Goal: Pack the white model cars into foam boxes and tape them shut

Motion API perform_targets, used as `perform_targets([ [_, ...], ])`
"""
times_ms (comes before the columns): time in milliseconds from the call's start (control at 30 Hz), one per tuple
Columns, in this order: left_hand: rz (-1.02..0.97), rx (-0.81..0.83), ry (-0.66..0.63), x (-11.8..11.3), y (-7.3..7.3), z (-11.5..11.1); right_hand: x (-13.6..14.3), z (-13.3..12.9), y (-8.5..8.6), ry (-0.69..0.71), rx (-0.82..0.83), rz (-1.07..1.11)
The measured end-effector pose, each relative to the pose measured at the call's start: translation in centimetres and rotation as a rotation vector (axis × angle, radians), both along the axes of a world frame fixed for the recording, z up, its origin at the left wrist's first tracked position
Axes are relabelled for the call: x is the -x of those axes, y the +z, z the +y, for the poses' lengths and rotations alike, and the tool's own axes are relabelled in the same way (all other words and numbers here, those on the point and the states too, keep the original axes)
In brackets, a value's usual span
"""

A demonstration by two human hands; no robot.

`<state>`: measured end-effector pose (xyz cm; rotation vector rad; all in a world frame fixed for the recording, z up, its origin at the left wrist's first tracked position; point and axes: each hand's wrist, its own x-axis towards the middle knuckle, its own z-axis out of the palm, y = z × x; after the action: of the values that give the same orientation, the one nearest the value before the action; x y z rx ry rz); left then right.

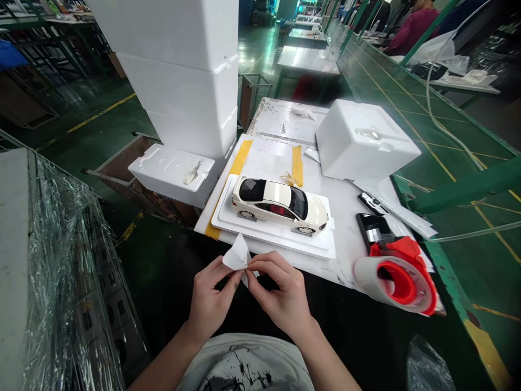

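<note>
Both hands meet in front of my body, just off the table's near edge. My left hand (211, 296) pinches a small white sheet (237, 254) between thumb and fingers. The fingertips of my right hand (280, 290) close on the same sheet at its right side; part of it is hidden behind the fingers. Beyond them a cream model car (280, 205) with a dark rear window and red interior rests on a white base (271, 233), its front pointing right.
A red tape dispenser (417, 258) stands at the table's right corner. Behind it lie a black item (372, 231) and white strips. A white foam box (362, 138) is at the back right; tall foam boxes (183, 81) stack at the left. A person (415, 27) is far right.
</note>
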<state>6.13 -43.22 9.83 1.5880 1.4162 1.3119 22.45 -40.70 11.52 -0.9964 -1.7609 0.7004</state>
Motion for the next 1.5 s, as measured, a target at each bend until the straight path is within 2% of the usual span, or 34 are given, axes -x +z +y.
perform_targets([
  [167,-0.151,0.148,-0.073,0.2,-0.3,-0.1,0.3,0.1,-0.5,-0.010,-0.053,-0.024],
  [267,-0.231,0.220,-0.075,0.3,-0.6,0.0,0.7,0.0,-1.1,-0.006,-0.123,-0.050],
  [367,-0.323,0.276,0.022,0.9,-1.1,0.2,1.3,0.3,-1.6,-0.038,-0.121,0.041],
  [467,-0.455,0.282,0.186,2.0,-1.8,0.4,1.7,1.6,-1.9,-0.169,-0.013,0.245],
  [567,-0.534,0.278,0.275,3.4,-2.3,0.5,1.7,3.8,-2.2,-0.302,0.082,0.334],
  [700,-0.540,0.306,0.312,4.7,-2.7,0.2,1.8,5.8,-2.7,-0.435,0.073,0.274],
  [900,-0.525,0.309,0.318,4.9,-3.4,0.0,2.2,6.6,-2.6,-0.544,0.025,0.180],
  [1033,-0.528,0.301,0.317,5.0,-4.0,0.0,2.3,7.0,-2.5,-0.574,-0.003,0.175],
  [1333,-0.550,0.333,0.301,5.5,-4.1,-0.1,2.6,7.1,-2.4,-0.637,-0.051,0.163],
  [1500,-0.558,0.328,0.305,5.7,-4.5,-0.1,2.9,7.2,-2.4,-0.655,-0.022,0.175],
])
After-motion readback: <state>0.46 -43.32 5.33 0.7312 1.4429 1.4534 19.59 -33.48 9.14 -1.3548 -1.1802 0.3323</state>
